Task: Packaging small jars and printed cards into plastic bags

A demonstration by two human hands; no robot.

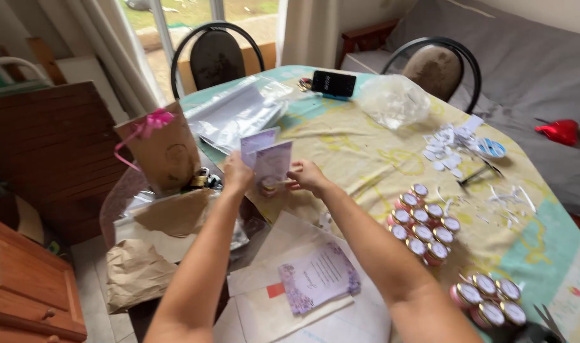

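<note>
Taking the brown paper bag (161,152) as landmark: bare counter (366,159) lies open to its right, toward the far edge. Nearer right of it, clustered small jars (423,222) block passage; beyond it, clear plastic sheets (239,111) crowd the way.

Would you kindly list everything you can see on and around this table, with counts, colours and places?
Small jars: about a dozen, pink with white lids, table right; four more at the near right edge.
Cards: two, lilac, held up at centre.
Card stack: lilac, near edge.
Paper bag: one, brown with pink ribbon, left.
Clear plastic sheets: far left.
Phone: one, black, far edge.
White paper scraps: right.
Chairs: two, black-framed, beyond table.
Left hand: holds cards.
Right hand: holds cards.
</note>
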